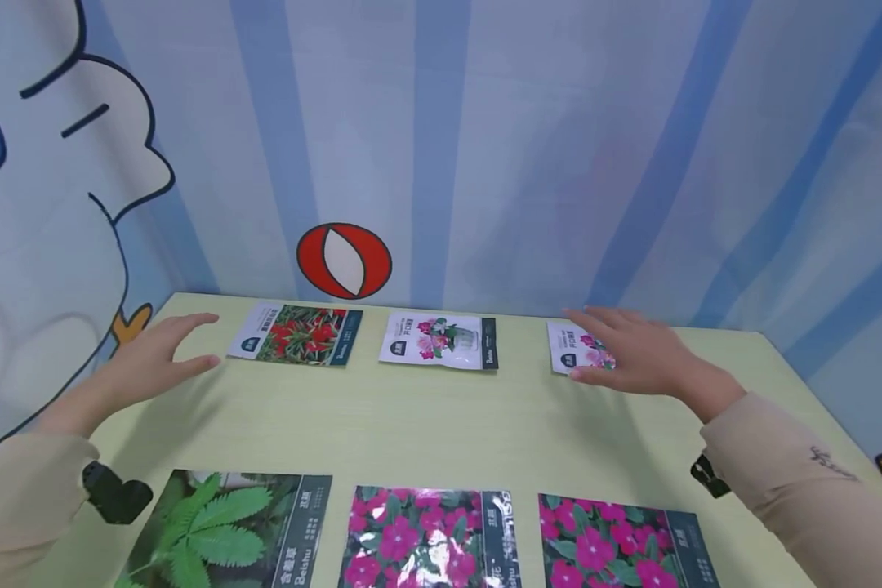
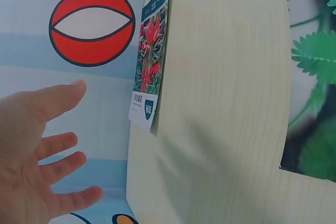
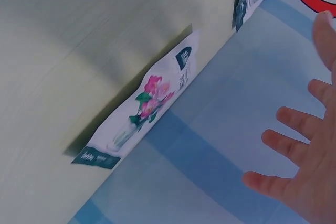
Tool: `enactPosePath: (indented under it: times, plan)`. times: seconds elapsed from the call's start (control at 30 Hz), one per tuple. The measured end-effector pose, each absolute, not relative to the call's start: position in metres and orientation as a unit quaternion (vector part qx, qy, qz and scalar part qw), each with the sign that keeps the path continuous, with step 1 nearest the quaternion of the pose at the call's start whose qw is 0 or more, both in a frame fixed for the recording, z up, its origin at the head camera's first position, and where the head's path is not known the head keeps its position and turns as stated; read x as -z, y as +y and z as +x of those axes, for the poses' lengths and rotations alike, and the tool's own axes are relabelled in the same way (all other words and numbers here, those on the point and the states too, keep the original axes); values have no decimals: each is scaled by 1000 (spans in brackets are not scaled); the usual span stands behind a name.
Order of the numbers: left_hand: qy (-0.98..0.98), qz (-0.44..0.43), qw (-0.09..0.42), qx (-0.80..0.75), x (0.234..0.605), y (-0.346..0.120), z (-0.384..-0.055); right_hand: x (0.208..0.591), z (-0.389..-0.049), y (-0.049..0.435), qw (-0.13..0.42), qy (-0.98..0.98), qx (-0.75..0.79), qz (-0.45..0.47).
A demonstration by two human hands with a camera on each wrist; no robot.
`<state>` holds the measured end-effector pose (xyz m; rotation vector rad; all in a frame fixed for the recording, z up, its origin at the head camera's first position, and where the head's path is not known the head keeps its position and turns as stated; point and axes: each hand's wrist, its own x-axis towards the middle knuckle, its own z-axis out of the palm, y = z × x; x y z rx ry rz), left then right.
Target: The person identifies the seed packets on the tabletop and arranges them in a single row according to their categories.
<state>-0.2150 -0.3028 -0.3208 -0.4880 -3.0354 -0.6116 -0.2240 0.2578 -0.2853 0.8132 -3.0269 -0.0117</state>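
Note:
My left hand [image 1: 150, 359] hovers over the table's left side, fingers spread and holding nothing. Just right of it lies a seed packet with red flowers [image 1: 305, 335], which the left wrist view shows beyond the thumb. My right hand [image 1: 639, 351] is held above the far right packet with pink flowers [image 1: 562, 347], hiding part of it in the head view. In the right wrist view that packet [image 3: 147, 103] lies flat, apart from the spread fingers [image 3: 296, 121]. Between the hands sits a similar packet with pink flowers in a glass [image 1: 438, 340].
Along the near edge lie a large green-leaf packet [image 1: 224, 527] and two with magenta flowers, one in the middle [image 1: 429, 539] and one at right [image 1: 621, 543]. The pale wooden table [image 1: 412, 425] meets a blue striped curtain [image 1: 485, 163] at the back.

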Motion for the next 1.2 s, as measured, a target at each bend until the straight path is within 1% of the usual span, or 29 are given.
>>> enactPosePath:
  times: [0.23, 0.53, 0.73, 0.83, 0.9, 0.97, 1.13, 1.2]
  plan:
    - [-966, -131, 8, 225, 331, -307, -226, 287, -243, 229, -29, -964, -2, 264]
    - [-965, -105, 0, 242, 338, -307, -237, 294, -273, 182, -32, -957, -21, 287]
    - [-959, -75, -17, 271, 341, -310, -240, 309, -289, 154, -26, -958, -56, 281]
    - [-955, -62, -29, 290, 343, -310, -240, 315, -297, 143, -35, -958, -78, 274]
    - [-950, -54, -33, 304, 345, -308, -241, 317, -302, 135, -42, -956, -101, 271]
    - [-946, -45, -25, 321, 347, -306, -245, 319, -308, 125, -40, -955, -138, 261]
    - [-930, -19, 4, 366, 361, -301, -257, 333, -319, 91, -9, -936, -267, 230]
    - [-929, -5, 9, 370, 367, -299, -261, 343, -320, 76, 3, -926, -309, 216]
